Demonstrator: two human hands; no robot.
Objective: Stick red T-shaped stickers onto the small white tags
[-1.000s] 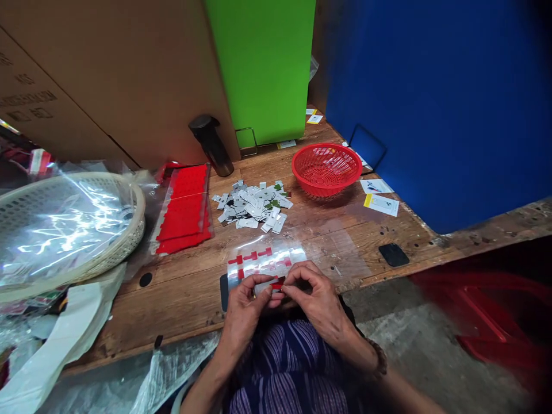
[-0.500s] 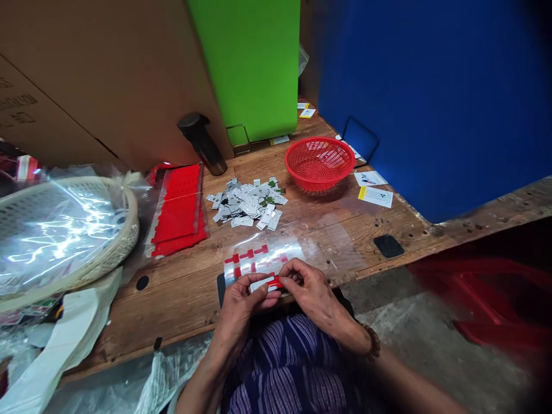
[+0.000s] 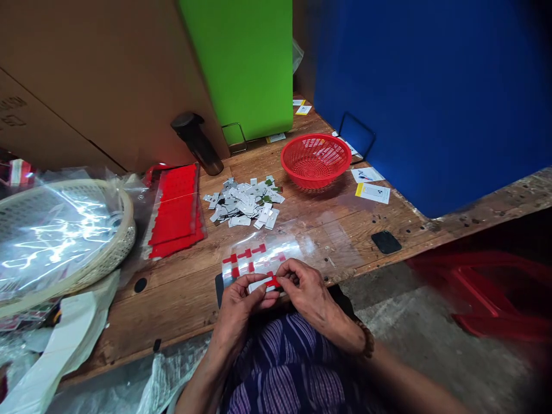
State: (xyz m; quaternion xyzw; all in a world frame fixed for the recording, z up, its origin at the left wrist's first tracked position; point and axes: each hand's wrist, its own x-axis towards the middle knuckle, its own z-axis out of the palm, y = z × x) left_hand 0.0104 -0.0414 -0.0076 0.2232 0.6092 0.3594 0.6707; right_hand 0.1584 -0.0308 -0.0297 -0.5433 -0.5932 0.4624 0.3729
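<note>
Near the table's front edge, my left hand (image 3: 242,302) is closed around a small white flat piece (image 3: 259,286). At that piece's right end is a red sticker (image 3: 272,282), pinched between the thumb and forefinger of my right hand (image 3: 307,296). The sticker touches the white piece; how firmly it lies on it I cannot tell. Just beyond my fingers lies a clear sheet (image 3: 284,244) with several red T-shaped stickers (image 3: 244,253). A heap of small grey-white flat pieces (image 3: 245,201) sits farther back.
A red plastic basket (image 3: 317,164) stands behind the heap, with printed cards (image 3: 373,193) to its right. Red sheets (image 3: 175,213) lie on the left, beside a white basket (image 3: 125,230) of clear plastic. A dark bottle (image 3: 200,144) leans near the cardboard. Blue and green panels rise behind.
The view has shifted slightly. My right fingers have moved a little on the red sticker against the white piece; both hands keep their grip.
</note>
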